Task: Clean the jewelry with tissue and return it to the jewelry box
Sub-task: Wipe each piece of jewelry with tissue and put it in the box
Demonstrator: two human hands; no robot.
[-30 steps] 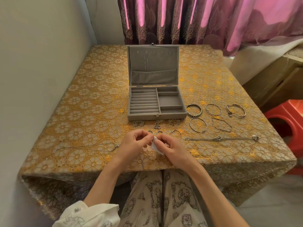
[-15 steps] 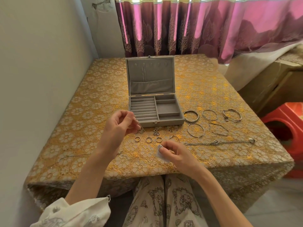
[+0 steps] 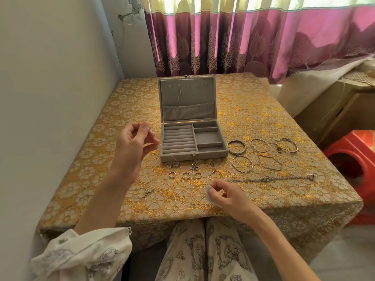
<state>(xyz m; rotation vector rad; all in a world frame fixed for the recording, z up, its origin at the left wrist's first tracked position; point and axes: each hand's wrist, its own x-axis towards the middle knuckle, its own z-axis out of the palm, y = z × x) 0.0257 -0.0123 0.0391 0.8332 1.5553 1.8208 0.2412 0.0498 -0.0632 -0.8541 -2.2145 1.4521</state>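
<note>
Beside the open jewelry box (image 3: 191, 138), the left hand (image 3: 133, 142) has lifted away from the right and now hangs over the tabletop (image 3: 263, 118) with a thin chain (image 3: 162, 148) pinched between thumb and fingertips; the fine strand trails down and to the right, across the box's front left corner. A second ago both hands were together at the near edge, working the piece against the tissue. Now they are well apart. The right hand (image 3: 227, 196) stays low near the front edge, fingers curled round the small white tissue (image 3: 209, 194). That split reads as wiping done on this piece, and the chain on its way back to the box. It is not in yet: it is held just left of the ring rolls. Plenty remains out on the cloth, with small rings (image 3: 185, 175) in front of the box and bangles (image 3: 242, 163) to the right, so the job looks early.
</note>
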